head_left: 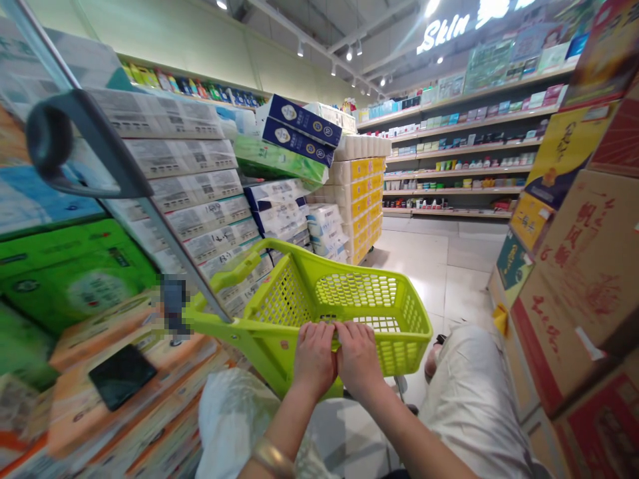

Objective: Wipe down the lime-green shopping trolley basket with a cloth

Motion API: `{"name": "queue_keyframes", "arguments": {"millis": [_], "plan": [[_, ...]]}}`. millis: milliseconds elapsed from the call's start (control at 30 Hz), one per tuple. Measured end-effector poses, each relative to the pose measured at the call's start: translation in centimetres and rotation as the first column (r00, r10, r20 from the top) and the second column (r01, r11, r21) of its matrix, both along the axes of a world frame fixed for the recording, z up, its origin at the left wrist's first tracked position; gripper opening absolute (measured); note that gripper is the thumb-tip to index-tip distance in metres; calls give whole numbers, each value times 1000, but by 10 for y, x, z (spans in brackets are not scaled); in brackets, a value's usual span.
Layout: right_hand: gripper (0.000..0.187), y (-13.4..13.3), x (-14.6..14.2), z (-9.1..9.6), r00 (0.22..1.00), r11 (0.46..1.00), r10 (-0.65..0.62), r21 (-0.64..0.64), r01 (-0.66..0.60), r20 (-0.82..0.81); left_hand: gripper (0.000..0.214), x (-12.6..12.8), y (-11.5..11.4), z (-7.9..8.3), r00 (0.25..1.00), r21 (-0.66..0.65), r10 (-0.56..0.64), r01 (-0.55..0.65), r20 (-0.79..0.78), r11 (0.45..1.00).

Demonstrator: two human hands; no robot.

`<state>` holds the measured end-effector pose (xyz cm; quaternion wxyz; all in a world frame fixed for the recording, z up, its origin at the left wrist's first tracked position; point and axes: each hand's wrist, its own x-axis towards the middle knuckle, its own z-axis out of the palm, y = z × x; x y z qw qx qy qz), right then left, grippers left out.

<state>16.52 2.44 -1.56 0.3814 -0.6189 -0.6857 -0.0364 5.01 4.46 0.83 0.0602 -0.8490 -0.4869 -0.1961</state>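
Note:
A lime-green shopping cart (279, 342) with perforated walls stands sideways in front of me, its basket showing nothing inside. My left hand (315, 356) and my right hand (357, 349) are side by side on the cart's near rim, knuckles up and fingers curled over the edge. The thumbs are close together on the outer side, and the fingertips are partly hidden inside the rim. A grey cart handle (90, 146) on a metal pole rises at the upper left. A gold bangle (273, 458) circles my left wrist.
Stacked tissue packs (200, 193) stand behind the cart on the left. A dark phone-like slab (122, 376) lies on orange packs (80, 412). Cardboard cartons (589, 266) line the right side. Tiled floor (429, 283) leads to product shelves (459, 166). My legs flank the cart.

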Motion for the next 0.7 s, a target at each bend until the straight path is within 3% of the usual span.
{"name": "queue_keyframes", "arguments": {"millis": [100,267,367,533,700], "plan": [[44,-4,15,-3,1000,1000,-3,-12,3,24,37,-3,1,1,1000,-3,-8,8,-23,1000],[44,-16,53,-12,990,991,-136,-9,136,36,38,1,-1,4,999,-1,31,-31,-33,1000],[44,-14,41,-9,987,987,-157,-12,157,18,38,3,-2,3,999,9,42,-42,-28,999],[47,-5,9,-2,1000,1000,-11,-12,11,11,39,-1,-1,1,1000,2,5,-5,-10,1000],[45,-16,41,-7,998,998,-57,-37,58,18,39,-4,-1,3,1000,19,-4,4,-24,1000]]}}
